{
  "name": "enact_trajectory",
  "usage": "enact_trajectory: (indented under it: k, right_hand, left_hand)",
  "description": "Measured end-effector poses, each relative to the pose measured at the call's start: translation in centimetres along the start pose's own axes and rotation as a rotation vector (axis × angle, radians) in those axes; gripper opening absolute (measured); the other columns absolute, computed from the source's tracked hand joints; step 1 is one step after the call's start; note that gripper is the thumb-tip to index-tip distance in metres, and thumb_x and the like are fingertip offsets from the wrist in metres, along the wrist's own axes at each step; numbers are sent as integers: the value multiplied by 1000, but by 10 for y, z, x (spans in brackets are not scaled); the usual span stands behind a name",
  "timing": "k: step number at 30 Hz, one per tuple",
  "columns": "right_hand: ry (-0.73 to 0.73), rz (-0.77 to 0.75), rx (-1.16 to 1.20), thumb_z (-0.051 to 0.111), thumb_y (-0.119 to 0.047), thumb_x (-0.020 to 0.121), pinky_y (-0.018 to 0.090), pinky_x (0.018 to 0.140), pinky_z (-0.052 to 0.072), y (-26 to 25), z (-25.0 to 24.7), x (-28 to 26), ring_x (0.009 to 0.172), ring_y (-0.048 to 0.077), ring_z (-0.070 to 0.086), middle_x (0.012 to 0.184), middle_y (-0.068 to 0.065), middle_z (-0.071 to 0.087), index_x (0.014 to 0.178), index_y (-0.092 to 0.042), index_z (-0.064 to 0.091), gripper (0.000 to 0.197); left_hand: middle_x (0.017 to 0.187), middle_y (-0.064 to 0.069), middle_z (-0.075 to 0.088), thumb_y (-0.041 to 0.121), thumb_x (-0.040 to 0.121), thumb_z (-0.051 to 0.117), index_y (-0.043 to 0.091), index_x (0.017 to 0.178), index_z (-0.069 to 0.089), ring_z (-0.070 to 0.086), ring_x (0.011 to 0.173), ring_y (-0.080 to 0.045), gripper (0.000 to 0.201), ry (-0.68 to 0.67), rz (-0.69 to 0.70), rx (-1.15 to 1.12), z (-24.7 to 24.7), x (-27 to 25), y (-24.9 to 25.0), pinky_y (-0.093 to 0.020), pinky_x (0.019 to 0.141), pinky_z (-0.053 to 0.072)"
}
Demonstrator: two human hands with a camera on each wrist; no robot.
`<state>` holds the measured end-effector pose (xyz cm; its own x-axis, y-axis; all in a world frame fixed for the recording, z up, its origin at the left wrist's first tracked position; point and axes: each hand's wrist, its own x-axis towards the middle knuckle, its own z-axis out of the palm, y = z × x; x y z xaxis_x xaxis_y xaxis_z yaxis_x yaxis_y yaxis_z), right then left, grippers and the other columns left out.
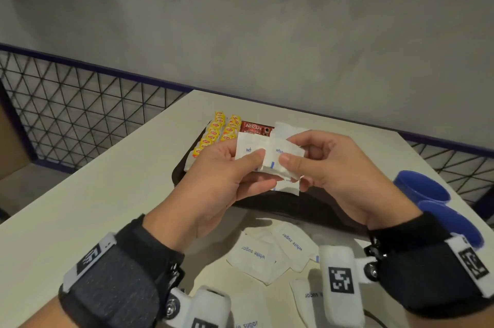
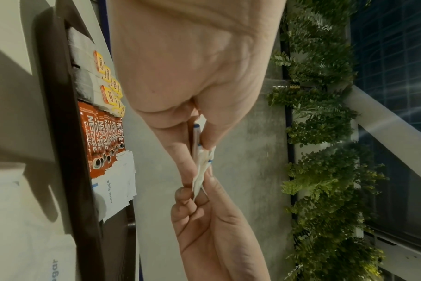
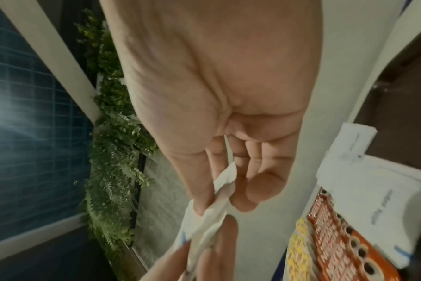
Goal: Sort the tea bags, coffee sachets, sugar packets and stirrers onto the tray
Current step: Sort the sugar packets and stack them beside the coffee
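Note:
Both hands hold a small stack of white sugar packets [image 1: 270,159] above the dark tray [image 1: 267,204]. My left hand [image 1: 235,170] pinches the stack's left side, thumb on top. My right hand [image 1: 315,164] pinches its right side. The wrist views show the same sugar packets [image 2: 201,171] [image 3: 212,214] edge-on between the fingers. On the tray lie yellow-tagged tea bags [image 1: 216,135], red coffee sachets [image 1: 255,128] and more sugar packets [image 1: 287,127]. Loose sugar packets [image 1: 267,252] lie on the table near me. No stirrers are visible.
Two blue cups [image 1: 433,199] lie on their sides at the right of the white table [image 1: 107,194]. A black wire-mesh fence [image 1: 80,108] runs behind the table on the left and right. A grey wall stands beyond.

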<state>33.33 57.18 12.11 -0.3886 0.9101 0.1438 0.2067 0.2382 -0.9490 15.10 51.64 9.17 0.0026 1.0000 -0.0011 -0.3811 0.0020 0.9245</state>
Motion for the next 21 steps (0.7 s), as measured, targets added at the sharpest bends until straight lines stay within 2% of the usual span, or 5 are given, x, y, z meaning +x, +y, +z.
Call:
enact_trajectory:
  k: [4, 10, 14, 17, 21]
  right_hand:
    - [9, -7, -29, 82, -16, 82, 33, 57, 55, 4, 4, 0, 69, 21, 64, 92, 16, 73, 103, -16, 75, 22]
    - [46, -24, -67, 84, -17, 81, 27, 52, 53, 5, 5, 2, 58, 12, 62, 94, 20, 72, 107, -15, 72, 29]
    - [25, 16, -1, 79, -17, 87, 34, 54, 48, 5, 1, 3, 65, 19, 60, 91, 18, 74, 104, -13, 73, 18]
    - [-7, 4, -83, 78, -14, 88, 33, 54, 44, 4, -6, 2, 62, 19, 57, 76, 11, 71, 100, -13, 75, 13]
    - [71, -11, -84, 77, -9, 88, 31, 57, 41, -5, -21, -3, 64, 21, 54, 75, 11, 68, 98, -11, 76, 11]
  left_hand:
    - [118, -17, 77, 26, 106, 55, 6, 129, 65, 77, 105, -34, 33, -1, -34, -92, -2, 2, 1, -41, 88, 63]
    - [119, -16, 76, -9, 99, 56, 3, 125, 67, 75, 108, -31, 30, -70, 8, -19, -2, 0, -2, -30, 82, 64]
    - [122, -17, 75, -13, 97, 55, 3, 128, 64, 75, 110, -33, 35, -58, 3, -31, 0, 0, -3, -29, 79, 64]
    - [121, -15, 76, -11, 99, 53, 4, 128, 64, 76, 107, -32, 34, -43, 3, -35, 1, -1, -2, -31, 82, 65]
    - [117, -19, 76, -8, 103, 50, 1, 131, 60, 77, 102, -33, 31, 26, -22, -88, -2, 1, 0, -34, 85, 64]
